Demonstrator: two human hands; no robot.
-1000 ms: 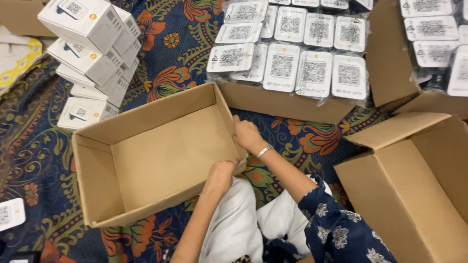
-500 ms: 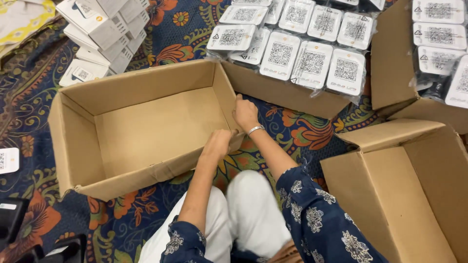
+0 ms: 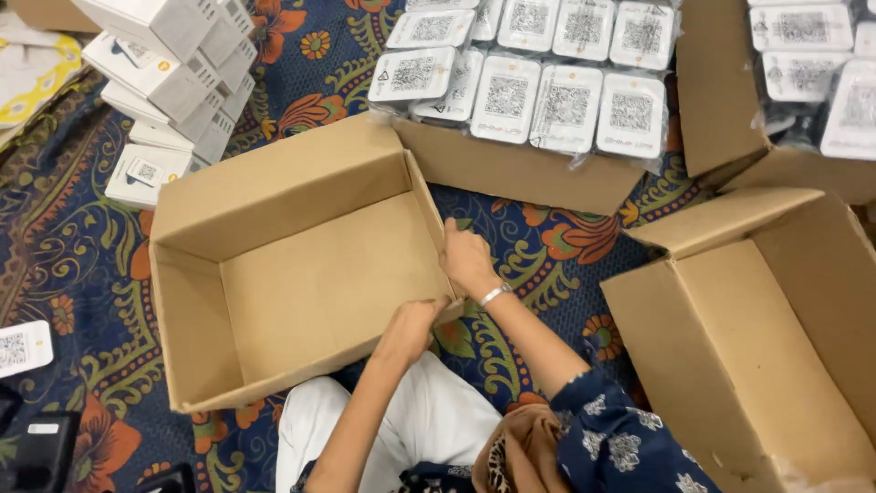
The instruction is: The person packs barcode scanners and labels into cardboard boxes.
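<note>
The open, empty brown cardboard box (image 3: 301, 274) lay on the patterned blue cloth (image 3: 82, 237) before the person's knees; the left hand (image 3: 412, 326) curled over its near corner, fingers closed on the edge; the right hand (image 3: 467, 258) pinched the right wall's rim; a second brown cardboard box (image 3: 766, 338) stood to the right; stacked white cartons (image 3: 169, 64) lay beyond, beside a carton of white labelled packets (image 3: 538, 91).

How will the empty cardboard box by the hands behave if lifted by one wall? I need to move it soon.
The cardboard box looks empty, so it is probably light for its size. Its walls are thin board with an open top, so one may flex. The left hand and right hand grip its near corner; two hands likely steady it better.
</note>
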